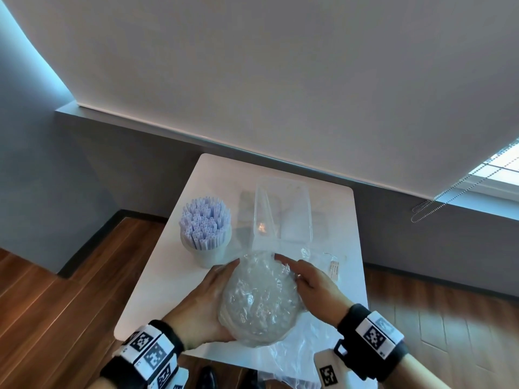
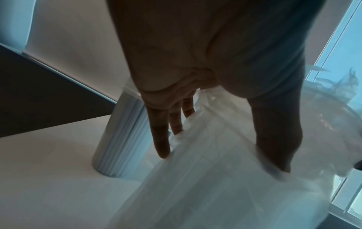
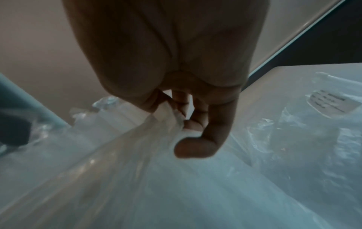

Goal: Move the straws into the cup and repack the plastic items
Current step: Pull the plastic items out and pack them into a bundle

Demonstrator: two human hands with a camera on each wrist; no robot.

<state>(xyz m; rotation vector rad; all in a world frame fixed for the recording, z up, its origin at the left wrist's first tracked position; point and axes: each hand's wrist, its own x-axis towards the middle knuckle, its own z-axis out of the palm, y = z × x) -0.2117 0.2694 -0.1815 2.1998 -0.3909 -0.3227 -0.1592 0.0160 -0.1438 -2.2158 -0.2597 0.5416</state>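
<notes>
A pale ribbed cup (image 1: 206, 249) at the table's left is packed with upright lavender straws (image 1: 205, 220). Near the front of the table, a round stack of clear plastic lids in a crinkled bag (image 1: 261, 301) is between my hands. My left hand (image 1: 213, 299) grips the stack's left edge, thumb at the near side and fingers (image 2: 160, 139) along the far side. My right hand (image 1: 317, 290) is on the right edge, and its thumb and fingers (image 3: 195, 124) pinch the bag's film (image 3: 137, 155). The cup (image 2: 121, 136) stands just beyond my left fingers.
An empty clear rectangular container (image 1: 283, 211) lies behind the stack on the small white table (image 1: 157, 290). A loose clear bag (image 1: 297, 352) drapes over the near edge, and more film with a label (image 3: 325, 100) lies to the right. Wooden floor surrounds the table.
</notes>
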